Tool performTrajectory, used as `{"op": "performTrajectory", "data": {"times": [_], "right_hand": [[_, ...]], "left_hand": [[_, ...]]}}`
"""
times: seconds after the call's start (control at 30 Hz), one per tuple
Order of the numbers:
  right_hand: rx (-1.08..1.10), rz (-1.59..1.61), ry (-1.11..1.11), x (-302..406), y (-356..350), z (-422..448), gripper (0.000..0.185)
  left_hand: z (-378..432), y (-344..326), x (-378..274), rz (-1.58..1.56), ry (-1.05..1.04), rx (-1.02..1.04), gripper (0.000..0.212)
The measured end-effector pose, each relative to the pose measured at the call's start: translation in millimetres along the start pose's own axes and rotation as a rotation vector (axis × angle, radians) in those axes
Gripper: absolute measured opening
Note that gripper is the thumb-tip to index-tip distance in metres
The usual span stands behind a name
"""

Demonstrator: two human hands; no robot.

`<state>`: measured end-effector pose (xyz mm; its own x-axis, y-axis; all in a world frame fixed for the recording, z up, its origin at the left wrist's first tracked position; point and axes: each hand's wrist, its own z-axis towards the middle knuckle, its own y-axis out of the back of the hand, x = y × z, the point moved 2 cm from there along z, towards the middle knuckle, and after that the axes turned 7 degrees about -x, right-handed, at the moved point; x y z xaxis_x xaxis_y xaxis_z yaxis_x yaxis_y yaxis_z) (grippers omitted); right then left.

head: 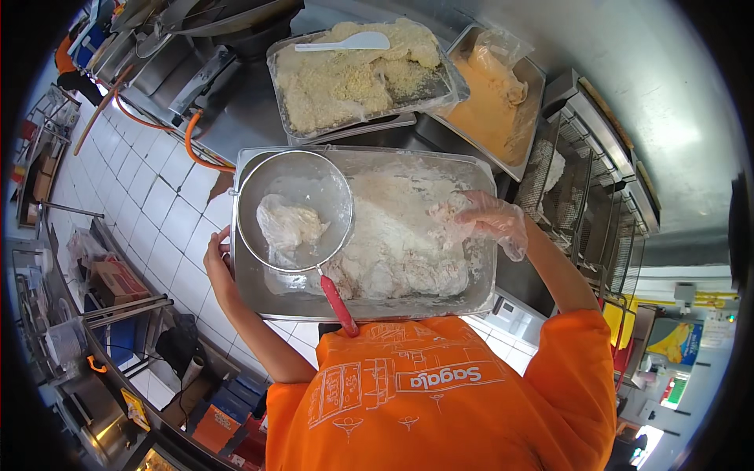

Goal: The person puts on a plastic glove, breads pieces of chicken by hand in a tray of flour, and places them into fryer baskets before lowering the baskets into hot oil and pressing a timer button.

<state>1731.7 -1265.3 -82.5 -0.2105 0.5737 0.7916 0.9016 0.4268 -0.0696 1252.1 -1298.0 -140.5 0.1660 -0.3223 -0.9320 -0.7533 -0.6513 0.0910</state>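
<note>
A deep metal pan (412,159) holding white flour and several floured pieces (383,279), apparently chicken, lies before me. My right hand (486,218), in a clear plastic glove, has its fingers closed on a floured piece (445,212) above the pan's right part. At the pan's left end rests a round sieve with a red handle (337,303), which points towards me. A crumpled, flour-dusted clear plastic glove or bag (288,224) lies in the sieve. My left hand (221,259), bare, is at the pan's left wall; its fingertips are partly hidden, so its grip is unclear.
Behind the pan, a tray (283,118) of pale coated pieces bears a white spatula (359,41). Beside it stands a pan of orange powder (483,118) with a plastic bag. Wire fryer baskets (565,194) are at the right. An orange hose (191,141) and a tiled floor lie left.
</note>
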Motion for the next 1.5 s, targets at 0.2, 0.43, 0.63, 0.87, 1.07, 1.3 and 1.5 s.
{"op": "performTrajectory", "data": {"times": [0.2, 0.43, 0.63, 0.87, 1.07, 1.3, 1.5], "right_hand": [[0.099, 0.39, 0.157, 21.8, -16.0, -20.7, 0.056], [-0.092, 0.648, 0.415, 47.7, 34.8, -88.7, 0.04], [-0.661, 0.946, 0.851, 17.6, 158.8, -190.6, 0.032], [-1.173, 0.996, 0.293, -109.4, 354.8, -201.1, 0.026], [-1.18, 0.597, 0.111, -109.6, 384.4, -181.1, 0.062], [-1.047, 0.01, 0.412, 30.3, 228.4, -171.1, 0.04], [-0.267, -0.872, 0.216, 41.6, 57.1, -69.0, 0.04]], "left_hand": [[17.1, 5.8, 16.1, -0.065, 0.032, 0.039, 0.041], [8.2, 9.1, 20.6, -0.075, -0.028, 0.044, 0.044], [16.2, 15.1, 22.2, -0.029, 0.01, 0.096, 0.05], [34.2, 15.6, 21.0, 0.033, -0.051, 0.145, 0.055], [42.1, 20.6, 21.1, 0.1, -0.023, 0.133, 0.057], [32.6, 17.5, 22.5, 0.138, -0.037, 0.088, 0.059], [26.3, 19.0, 19.0, 0.068, -0.051, 0.071, 0.049]]}}
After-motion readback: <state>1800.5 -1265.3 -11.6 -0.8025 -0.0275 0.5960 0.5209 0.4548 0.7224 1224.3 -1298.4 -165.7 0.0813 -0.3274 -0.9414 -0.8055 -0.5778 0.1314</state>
